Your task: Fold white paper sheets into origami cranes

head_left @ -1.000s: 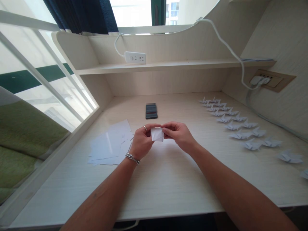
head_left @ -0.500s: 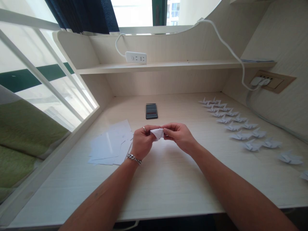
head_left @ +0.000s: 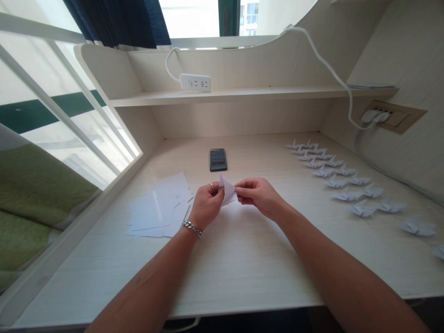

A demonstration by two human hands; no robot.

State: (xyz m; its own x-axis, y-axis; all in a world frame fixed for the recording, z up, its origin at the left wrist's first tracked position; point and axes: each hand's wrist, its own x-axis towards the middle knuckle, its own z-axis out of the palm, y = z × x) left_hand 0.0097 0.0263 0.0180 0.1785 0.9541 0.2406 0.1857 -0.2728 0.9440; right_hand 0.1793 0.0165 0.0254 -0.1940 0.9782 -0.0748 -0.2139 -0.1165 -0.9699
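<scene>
A small folded piece of white paper [head_left: 227, 191] is held just above the middle of the desk, one pointed flap standing up. My left hand [head_left: 206, 203], with a ring and a chain bracelet, pinches its left side between thumb and fingers. At the paper's right edge, my right hand [head_left: 258, 194] grips it with closed fingertips. Part of the paper is hidden behind the left thumb. Beside my left hand lies a loose pile of white paper sheets [head_left: 157, 208].
Folded paper cranes [head_left: 347, 193] stand in rows along the right of the desk [head_left: 249, 268]. A dark phone-like object [head_left: 218, 160] lies beyond my hands. A white power strip [head_left: 195, 83] rests on the shelf [head_left: 249, 94]; a white cable [head_left: 326, 60] hangs at the right.
The folded paper has been turned or opened: a flap now points upward where its top edge was flat. Both hands keep hold and have barely moved.
</scene>
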